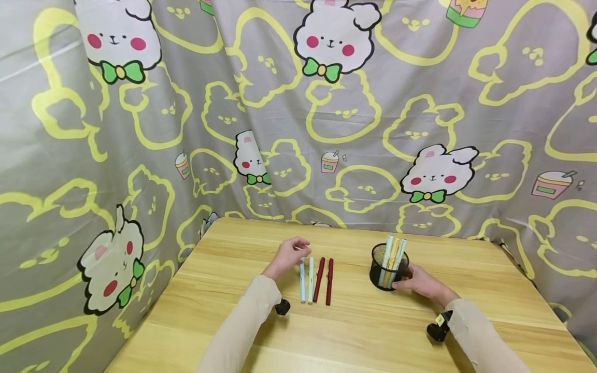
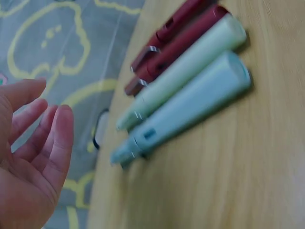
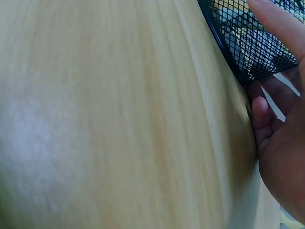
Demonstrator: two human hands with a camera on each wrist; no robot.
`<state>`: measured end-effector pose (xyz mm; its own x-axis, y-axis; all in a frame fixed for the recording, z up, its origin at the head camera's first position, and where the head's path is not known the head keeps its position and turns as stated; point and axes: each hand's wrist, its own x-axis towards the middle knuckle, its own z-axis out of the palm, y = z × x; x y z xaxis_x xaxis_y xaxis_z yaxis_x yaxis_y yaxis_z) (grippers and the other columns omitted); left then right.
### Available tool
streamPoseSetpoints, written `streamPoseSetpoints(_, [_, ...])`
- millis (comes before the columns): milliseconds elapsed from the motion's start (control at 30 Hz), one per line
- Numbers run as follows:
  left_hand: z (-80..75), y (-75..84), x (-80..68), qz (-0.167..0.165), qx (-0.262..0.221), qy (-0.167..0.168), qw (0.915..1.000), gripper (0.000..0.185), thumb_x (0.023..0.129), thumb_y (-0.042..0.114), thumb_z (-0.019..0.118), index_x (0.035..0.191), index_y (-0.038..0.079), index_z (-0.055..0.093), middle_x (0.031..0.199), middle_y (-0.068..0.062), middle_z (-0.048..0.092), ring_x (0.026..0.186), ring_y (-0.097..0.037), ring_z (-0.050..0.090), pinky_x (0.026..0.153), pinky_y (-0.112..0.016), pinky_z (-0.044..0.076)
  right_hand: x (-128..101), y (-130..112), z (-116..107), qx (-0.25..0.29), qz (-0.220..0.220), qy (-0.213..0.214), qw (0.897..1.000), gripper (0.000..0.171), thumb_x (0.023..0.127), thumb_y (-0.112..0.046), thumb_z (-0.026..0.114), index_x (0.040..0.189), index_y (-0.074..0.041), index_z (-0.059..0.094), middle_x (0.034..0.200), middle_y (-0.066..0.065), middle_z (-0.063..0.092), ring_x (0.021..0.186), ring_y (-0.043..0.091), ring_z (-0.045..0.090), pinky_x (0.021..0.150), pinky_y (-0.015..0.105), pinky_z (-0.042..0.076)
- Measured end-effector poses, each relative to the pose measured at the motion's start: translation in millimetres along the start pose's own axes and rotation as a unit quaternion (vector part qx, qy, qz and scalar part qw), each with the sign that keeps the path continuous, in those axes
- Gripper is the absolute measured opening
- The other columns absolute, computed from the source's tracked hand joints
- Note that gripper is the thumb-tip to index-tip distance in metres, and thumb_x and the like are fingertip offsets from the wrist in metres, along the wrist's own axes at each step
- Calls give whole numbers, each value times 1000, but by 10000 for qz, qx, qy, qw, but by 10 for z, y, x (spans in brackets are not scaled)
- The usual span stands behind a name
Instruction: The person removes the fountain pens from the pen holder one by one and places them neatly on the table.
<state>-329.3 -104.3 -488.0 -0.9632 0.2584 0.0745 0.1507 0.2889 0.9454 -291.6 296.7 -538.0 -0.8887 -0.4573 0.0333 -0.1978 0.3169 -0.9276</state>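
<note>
— Left hand (image 1: 290, 254)?
— Relaxed, fingers loose, holding nothing; hovering just beside four pens (image 1: 315, 280) lying in a row on the bench (image 1: 242, 321).
— Right hand (image 1: 416, 282)?
— Curled round black mesh pen holder (image 1: 379, 269), upright on bench, right of the row, three pens (image 1: 393, 258) standing inside.

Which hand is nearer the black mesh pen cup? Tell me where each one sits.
Right. The right hand holds the black mesh pen cup at its near right side. The left hand hovers far to the cup's left, beside the four pens lying on the table.
</note>
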Motion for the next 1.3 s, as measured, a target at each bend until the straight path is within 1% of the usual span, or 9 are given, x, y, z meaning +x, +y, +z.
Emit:
streamPoseSetpoints(100, [57, 92, 10, 148, 84, -195, 9997, 27, 90, 13, 65, 114, -1, 62, 98, -8, 62, 85, -21, 60, 76, -47, 54, 5, -10, 3, -27, 1, 29, 10000, 62, 82, -9, 73, 130, 15, 42, 124, 28, 54, 106, 14, 55, 88, 18, 40])
streamPoseSetpoints(200, [125, 187, 9, 314, 177, -327, 9988, 25, 90, 15, 66, 113, 4, 64, 100, -8, 63, 86, -17, 60, 77, -43, 54, 10, -18, 2, -73, -33, 14, 10000, 63, 83, -9, 73, 131, 15, 41, 124, 29, 53, 107, 15, 54, 88, 18, 40])
streamPoseSetpoints(367, [279, 341, 13, 583, 303, -487, 9967, 23, 90, 13, 66, 111, 5, 65, 100, -7, 66, 90, -18, 61, 77, -30, 53, 18, -23, -8, -99, -16, 0, 10000, 64, 83, -10, 73, 132, 14, 40, 125, 29, 52, 107, 16, 55, 89, 19, 41])
streamPoseSetpoints(533, [477, 466, 52, 751, 309, -623, 9948, 23, 90, 13, 66, 112, 6, 66, 100, -3, 66, 90, -14, 61, 77, -25, 51, 17, -32, -24, -155, 21, 19, 9999, 64, 82, -10, 73, 132, 14, 41, 125, 28, 53, 107, 17, 54, 88, 19, 40])
streamPoseSetpoints(700, [656, 592, 122, 785, 307, -677, 9941, 24, 90, 15, 66, 113, 8, 66, 100, 1, 66, 91, -10, 60, 77, -24, 51, 21, -63, -35, -189, -81, 4, 9998, 63, 82, -9, 73, 131, 15, 42, 124, 30, 53, 110, 26, 53, 88, 20, 41])
streamPoseSetpoints(800, [756, 658, 170, 756, 196, -724, 9943, 24, 90, 15, 66, 114, 9, 66, 101, 2, 66, 93, -10, 60, 78, -25, 50, 21, -75, -40, -149, -101, -30, 9998, 62, 82, -8, 73, 130, 15, 42, 124, 30, 53, 110, 28, 53, 88, 19, 41])
streamPoseSetpoints(1067, [1056, 706, 372, 686, -79, -777, 9946, 25, 90, 18, 67, 114, 10, 66, 102, 3, 66, 91, -7, 61, 79, -22, 50, 11, -22, -13, -36, -120, -47, 9999, 60, 82, -8, 73, 129, 15, 43, 122, 29, 55, 103, 10, 57, 88, 17, 41])
streamPoseSetpoints(1200, [1216, 694, 465, 677, -145, -805, 9943, 24, 90, 17, 66, 114, 11, 66, 101, 6, 66, 90, -5, 60, 78, -21, 50, 5, 13, 2, 35, -142, -66, 9999, 61, 82, -8, 73, 130, 15, 42, 123, 31, 53, 103, 8, 56, 88, 17, 40])
streamPoseSetpoints(1300, [1320, 708, 496, 659, -61, -843, 9942, 25, 91, 19, 65, 115, 14, 65, 105, 6, 65, 93, -5, 59, 79, -21, 49, 12, 12, 11, 7, -166, -60, 9998, 60, 83, -8, 72, 130, 14, 42, 123, 29, 54, 104, 10, 56, 88, 17, 40])
